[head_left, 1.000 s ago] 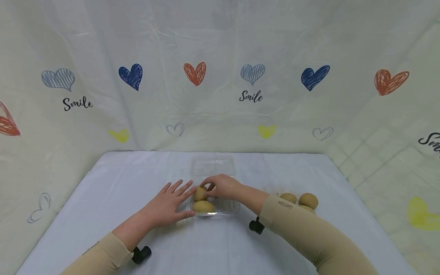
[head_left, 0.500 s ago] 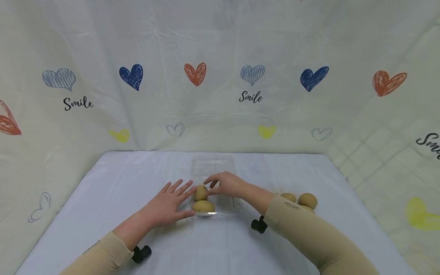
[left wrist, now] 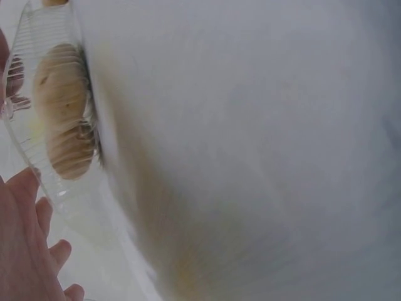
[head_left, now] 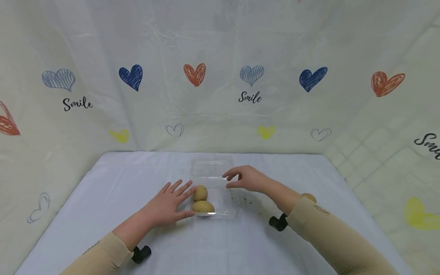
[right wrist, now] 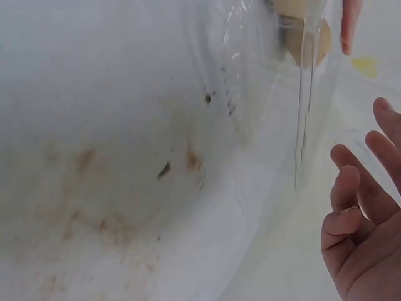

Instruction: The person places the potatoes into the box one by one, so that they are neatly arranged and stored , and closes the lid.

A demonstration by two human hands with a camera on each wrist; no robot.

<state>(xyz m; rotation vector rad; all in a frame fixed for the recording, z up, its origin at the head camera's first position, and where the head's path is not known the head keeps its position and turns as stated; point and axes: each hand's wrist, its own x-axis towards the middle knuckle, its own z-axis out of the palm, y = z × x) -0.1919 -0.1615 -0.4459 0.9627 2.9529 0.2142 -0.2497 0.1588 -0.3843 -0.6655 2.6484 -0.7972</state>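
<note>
A clear plastic clamshell box (head_left: 221, 200) lies in mid-table with its lid (head_left: 207, 170) laid back toward the far side. Two potatoes sit along its left side: a smaller one (head_left: 200, 193) behind a bigger one (head_left: 203, 207). My left hand (head_left: 168, 206) has its fingers spread, thumb and fingertips right at the box's left edge. In the left wrist view both potatoes (left wrist: 61, 88) show through the ribbed wall. Over the box's back right corner hovers my right hand (head_left: 245, 178), fingers loosely bent with nothing between them; the right wrist view shows this hand (right wrist: 366, 232) holding nothing.
Another potato (head_left: 308, 197) lies to the right, partly hidden by the right sleeve (head_left: 337, 229). Dark crumbs of dirt (right wrist: 164, 170) and brown smudges mark the white cloth right of the box. A black wrist camera (head_left: 141, 254) sits under the left cuff.
My right hand has let go of the smaller potato and moved right and slightly back, leaving it in the box. The left hand has stayed in place.
</note>
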